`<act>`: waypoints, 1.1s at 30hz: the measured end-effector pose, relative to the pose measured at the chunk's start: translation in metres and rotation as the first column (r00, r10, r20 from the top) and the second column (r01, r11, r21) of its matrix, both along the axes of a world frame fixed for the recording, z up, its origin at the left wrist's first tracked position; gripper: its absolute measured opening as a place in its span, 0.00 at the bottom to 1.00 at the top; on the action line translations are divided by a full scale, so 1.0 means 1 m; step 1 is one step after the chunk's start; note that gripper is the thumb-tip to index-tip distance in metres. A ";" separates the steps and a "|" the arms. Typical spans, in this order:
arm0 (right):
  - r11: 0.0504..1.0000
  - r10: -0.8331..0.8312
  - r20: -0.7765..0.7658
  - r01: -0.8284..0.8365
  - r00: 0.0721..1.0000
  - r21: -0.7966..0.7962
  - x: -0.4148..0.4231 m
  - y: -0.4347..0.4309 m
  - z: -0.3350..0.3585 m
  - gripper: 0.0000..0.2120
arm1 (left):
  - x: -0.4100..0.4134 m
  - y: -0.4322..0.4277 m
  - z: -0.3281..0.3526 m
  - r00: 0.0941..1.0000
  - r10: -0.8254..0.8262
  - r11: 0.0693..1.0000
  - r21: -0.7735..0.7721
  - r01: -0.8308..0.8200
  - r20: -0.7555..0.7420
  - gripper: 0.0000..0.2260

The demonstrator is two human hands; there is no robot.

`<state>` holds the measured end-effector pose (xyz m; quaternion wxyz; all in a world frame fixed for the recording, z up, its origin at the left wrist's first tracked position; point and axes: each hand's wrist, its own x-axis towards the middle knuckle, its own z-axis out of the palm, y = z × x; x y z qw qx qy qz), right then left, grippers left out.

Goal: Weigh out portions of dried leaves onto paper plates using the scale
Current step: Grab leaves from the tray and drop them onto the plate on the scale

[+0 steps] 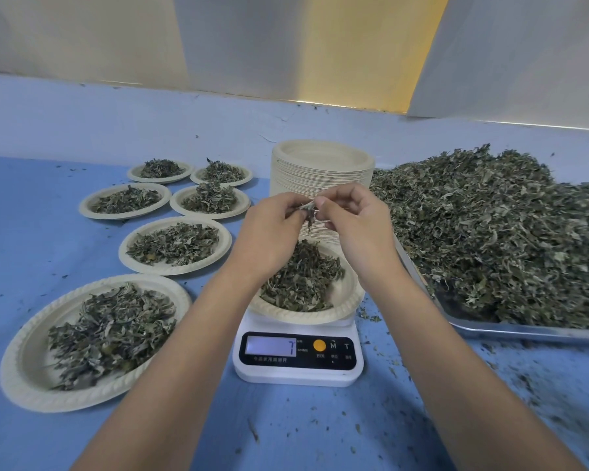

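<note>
Leaf scrap (308, 212) over scale (300, 367).
I see left hand (269, 229) and right hand (356, 220) both pinching it at the fingertips, long axis hanging down; loaded paper plate (347, 302) lies straight below fingers, neither hand clearly nearer.

We look across a blue surface (31, 205) that meets a paler blue band (116, 120) at the back. Above it the wall (65, 35) stands in pale panels, with one warm yellow-lit strip (381, 56) among them.

Left hand (269, 232) and right hand (356, 220) are bare, both forearms (184, 341) uncovered throughout
</note>
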<state>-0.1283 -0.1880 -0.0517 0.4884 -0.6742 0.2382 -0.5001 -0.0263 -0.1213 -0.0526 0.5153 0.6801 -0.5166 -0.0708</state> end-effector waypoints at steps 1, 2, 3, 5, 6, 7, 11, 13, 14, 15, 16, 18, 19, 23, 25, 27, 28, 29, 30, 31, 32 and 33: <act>1.000 -0.002 0.000 0.002 1.000 0.002 0.000 0.000 0.000 0.07 | 0.000 0.000 0.000 1.000 -0.001 1.000 0.004 0.001 0.002 0.12; 1.000 -0.004 0.000 0.004 1.000 0.006 0.000 0.000 0.000 0.07 | -0.001 0.000 0.000 1.000 -0.001 1.000 0.006 0.001 0.002 0.12; 1.000 -0.006 0.001 0.006 1.000 0.014 0.000 0.000 0.000 0.07 | -0.001 0.000 0.000 1.000 -0.003 1.000 0.005 0.003 0.000 0.12; 0.999 0.000 0.011 -0.001 1.000 0.043 0.000 0.001 0.001 0.07 | -0.003 0.000 0.001 1.000 -0.003 1.000 -0.005 0.003 -0.003 0.12; 0.998 0.005 0.024 -0.006 1.000 0.063 0.000 0.001 0.002 0.07 | -0.004 0.000 0.001 1.000 0.001 1.000 -0.014 -0.001 0.003 0.12; 0.996 0.007 0.038 -0.010 0.999 0.084 -0.001 0.001 0.003 0.07 | -0.007 0.000 0.002 1.000 0.007 1.000 -0.025 -0.006 0.015 0.12; 0.983 -0.009 0.098 -0.008 0.995 0.181 -0.007 -0.002 0.008 0.06 | -0.021 -0.007 0.005 0.999 0.030 0.998 -0.065 -0.027 0.038 0.10; 0.972 -0.019 0.126 -0.011 0.992 0.236 -0.014 -0.007 0.010 0.05 | -0.032 -0.016 0.009 0.999 0.031 0.998 -0.052 -0.029 0.037 0.10; 0.965 -0.023 0.142 -0.016 0.990 0.262 -0.020 -0.011 0.010 0.05 | -0.038 -0.021 0.011 0.999 0.029 0.999 -0.043 -0.027 0.037 0.11; 0.959 -0.027 0.160 -0.020 0.987 0.284 -0.026 -0.015 0.011 0.04 | -0.045 -0.027 0.014 0.999 0.024 0.999 -0.039 -0.022 0.039 0.10; 0.954 -0.038 0.175 -0.017 0.984 0.300 -0.032 -0.019 0.011 0.03 | -0.052 -0.033 0.015 0.999 0.011 0.999 -0.037 -0.009 0.039 0.10; 0.946 -0.078 0.180 0.016 0.981 0.323 -0.046 -0.029 0.008 0.03 | -0.068 -0.044 0.015 0.999 -0.029 0.999 -0.020 0.030 0.027 0.11; 0.943 -0.099 0.173 0.037 0.980 0.331 -0.053 -0.034 0.006 0.04 | -0.076 -0.050 0.013 0.999 -0.041 0.999 0.001 0.041 0.025 0.11; 0.922 -0.181 0.132 0.122 0.975 0.368 -0.079 -0.052 -0.005 0.07 | -0.108 -0.067 0.004 0.997 -0.079 0.993 0.091 0.078 0.003 0.11; 0.908 -0.223 0.094 0.172 0.970 0.381 -0.091 -0.060 -0.010 0.08 | -0.121 -0.073 -0.001 0.994 -0.106 0.986 0.129 0.109 -0.028 0.12; 0.894 -0.269 0.034 0.236 0.963 0.381 -0.100 -0.065 -0.014 0.08 | -0.131 -0.078 -0.005 0.990 -0.138 0.974 0.178 0.141 -0.031 0.11; 0.887 -0.285 0.012 0.259 0.959 0.382 -0.104 -0.067 -0.016 0.08 | -0.135 -0.080 -0.007 0.989 -0.149 0.969 0.199 0.149 -0.016 0.11; 0.880 -0.295 0.000 0.271 0.956 0.391 -0.108 -0.069 -0.017 0.08 | -0.138 -0.082 -0.009 0.988 -0.155 0.965 0.216 0.151 -0.002 0.10; 0.870 -0.298 -0.005 0.274 0.954 0.409 -0.110 -0.070 -0.017 0.08 | -0.139 -0.083 -0.010 0.987 -0.160 0.961 0.228 0.156 -0.003 0.10; 0.859 -0.300 0.004 0.269 0.954 0.436 -0.112 -0.070 -0.017 0.08 | -0.140 -0.084 -0.012 0.984 -0.177 0.956 0.235 0.177 -0.021 0.11; 0.847 -0.301 0.022 0.257 0.953 0.465 -0.114 -0.071 -0.017 0.08 | -0.141 -0.085 -0.013 0.979 -0.200 0.950 0.236 0.205 -0.046 0.13; 0.837 -0.302 0.026 0.252 0.953 0.486 -0.115 -0.071 -0.017 0.07 | -0.141 -0.085 -0.014 0.973 -0.220 0.945 0.234 0.229 -0.065 0.15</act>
